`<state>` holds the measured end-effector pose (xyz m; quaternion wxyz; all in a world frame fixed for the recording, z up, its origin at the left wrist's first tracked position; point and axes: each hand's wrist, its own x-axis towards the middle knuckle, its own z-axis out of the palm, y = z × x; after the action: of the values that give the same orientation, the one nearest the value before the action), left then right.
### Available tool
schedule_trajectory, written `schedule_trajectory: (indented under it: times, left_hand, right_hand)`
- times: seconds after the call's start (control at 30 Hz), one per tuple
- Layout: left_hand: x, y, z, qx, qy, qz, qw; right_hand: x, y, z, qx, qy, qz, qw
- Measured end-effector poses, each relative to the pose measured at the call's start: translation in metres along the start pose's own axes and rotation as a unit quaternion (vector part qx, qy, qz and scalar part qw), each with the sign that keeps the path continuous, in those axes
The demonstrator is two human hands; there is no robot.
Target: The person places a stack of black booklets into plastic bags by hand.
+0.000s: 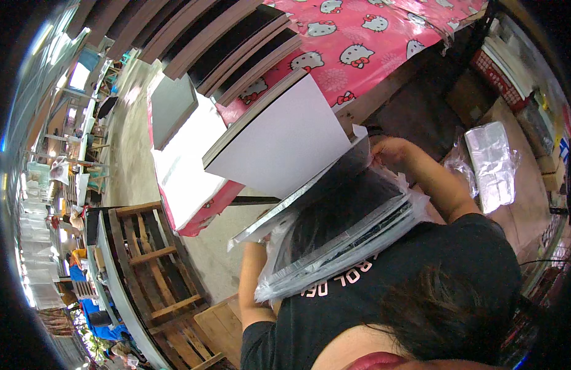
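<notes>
Against my chest leans a stack of flat dark panels in clear plastic bags [347,237]. In front of it stands another dark panel in a clear bag [325,179], its pale edge tilted up to the right. My right hand [389,152] has its fingers curled at that bag's upper right corner. My left hand [265,239] is at the lower left end of the bagged panels, mostly hidden behind the plastic, so its fingers do not show. Just beyond, a stack of white-faced boards [282,135] stands on edge by the table.
A table with a pink cartoon-cat cover [341,58] holds rows of dark boards with pale edges [236,52]. A wooden pallet [153,259] lies at the left. To the right are a clear plastic-wrapped bundle [490,163] and a red crate [498,80].
</notes>
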<state>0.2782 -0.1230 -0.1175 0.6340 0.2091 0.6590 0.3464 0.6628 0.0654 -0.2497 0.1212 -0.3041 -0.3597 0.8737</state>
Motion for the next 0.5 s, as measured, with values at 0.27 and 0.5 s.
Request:
schedule_trajectory:
  times: [0.27, 0.5]
  left_hand:
    - [0.015, -0.055, -0.011, -0.032, 0.075, 0.005, 0.997]
    - [-0.004, -0.049, -0.077, -0.237, 0.223, 0.137, 0.936]
  right_hand:
    - [0.001, -0.017, -0.010, -0.491, 0.127, -0.094, 0.857]
    - [-0.051, -0.129, 0.145, -0.306, -0.222, -0.110, 0.919]
